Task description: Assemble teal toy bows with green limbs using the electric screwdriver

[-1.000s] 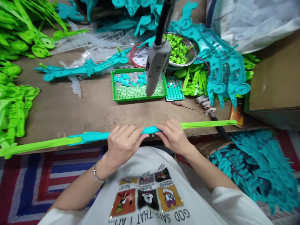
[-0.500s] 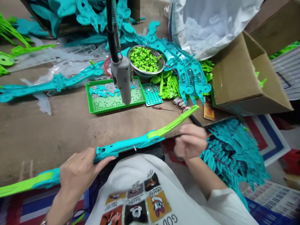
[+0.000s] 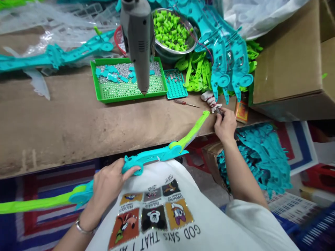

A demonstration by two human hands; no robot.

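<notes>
My left hand (image 3: 108,183) is closed around the middle of a long bow-shaped plastic piece (image 3: 154,156), turquoise with a lime arm at each end. It is held in front of my shirt, just off the table's edge. At the table's right front, my right hand (image 3: 226,125) has its fingers closed on the dark handle of a tool (image 3: 211,100) whose head is wrapped in white and red cloth. Most of the handle is hidden by the fingers. A small screwdriver (image 3: 186,103) lies to the left of that tool.
An electric screwdriver (image 3: 138,48) hangs over a green tray (image 3: 104,99) of screws and turquoise bits. Behind stand a metal bowl (image 3: 167,54) of lime caps and stacked turquoise shells (image 3: 220,62). A cardboard box (image 3: 285,62) is at right; more turquoise parts (image 3: 264,157) sit below the table.
My right hand has moved from beside the lime arm forward to the cloth-wrapped tool and closed on its handle. The bow-shaped piece has come nearer my body, and the view has tilted downward.
</notes>
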